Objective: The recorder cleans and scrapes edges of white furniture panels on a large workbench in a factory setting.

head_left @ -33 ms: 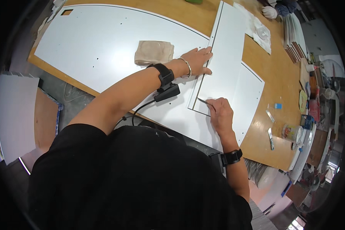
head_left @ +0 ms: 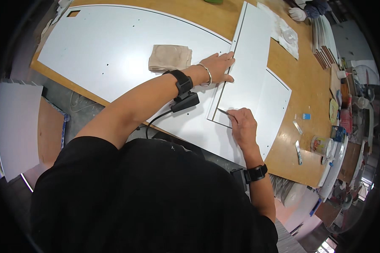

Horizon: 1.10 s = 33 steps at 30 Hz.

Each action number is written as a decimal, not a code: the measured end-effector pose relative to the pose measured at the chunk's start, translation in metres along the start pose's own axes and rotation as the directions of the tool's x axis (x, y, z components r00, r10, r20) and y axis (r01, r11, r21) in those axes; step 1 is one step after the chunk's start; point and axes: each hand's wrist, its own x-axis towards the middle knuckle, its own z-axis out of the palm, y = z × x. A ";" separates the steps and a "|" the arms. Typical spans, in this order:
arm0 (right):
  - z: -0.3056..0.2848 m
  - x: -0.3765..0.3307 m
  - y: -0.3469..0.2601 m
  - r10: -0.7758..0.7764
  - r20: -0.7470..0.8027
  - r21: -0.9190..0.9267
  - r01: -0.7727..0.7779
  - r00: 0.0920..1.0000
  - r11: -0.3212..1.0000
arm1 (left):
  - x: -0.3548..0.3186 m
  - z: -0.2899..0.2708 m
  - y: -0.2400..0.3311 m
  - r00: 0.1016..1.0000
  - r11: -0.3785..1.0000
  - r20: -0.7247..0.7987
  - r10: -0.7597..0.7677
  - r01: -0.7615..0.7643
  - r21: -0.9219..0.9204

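Observation:
A narrow white board [head_left: 251, 55] with a dark groove along its left edge lies across a larger white panel [head_left: 101, 38]. My left hand [head_left: 217, 69] rests on the narrow board's left edge, its fingers spread and nothing in them. Near the board's front end, my right hand [head_left: 244, 124] pinches a thin dark pointed tool [head_left: 224, 112]. The tool's tip meets the dark groove close to the front corner; my fingers cover the rest of it, so its exact kind does not show. Beside my left wrist, a folded beige cloth [head_left: 169, 57] lies on the large panel.
On the wooden table [head_left: 283, 162] to the right are a knife-like tool [head_left: 299, 152], a blue block [head_left: 306, 116] and a clear tub [head_left: 321, 146]. White boards [head_left: 324, 42] stand stacked farther back, near another person's white glove [head_left: 297, 14]. White paper [head_left: 285, 33] lies behind the narrow board.

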 end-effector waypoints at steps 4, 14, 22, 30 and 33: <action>0.000 0.029 0.004 -0.032 -0.031 -0.054 0.031 0.999 0.998 | 0.004 -0.003 0.004 1.000 0.999 0.019 -0.019 0.018 0.029; -0.003 0.021 0.005 -0.211 0.145 0.087 0.200 0.967 0.976 | 0.001 -0.005 0.013 0.993 0.992 0.041 -0.114 0.112 0.054; -0.003 0.012 -0.001 -0.324 0.176 0.154 0.299 0.930 0.942 | -0.005 0.000 0.009 0.994 0.995 -0.064 -0.092 0.094 0.030; -0.007 0.016 0.001 -0.380 0.186 0.131 0.361 0.906 0.923 | -0.001 0.002 0.004 0.993 0.993 -0.048 -0.108 0.110 0.035; -0.008 0.014 0.010 -0.378 0.208 0.171 0.347 0.902 0.922 | 0.001 -0.002 0.012 0.990 0.990 0.028 -0.138 0.138 0.020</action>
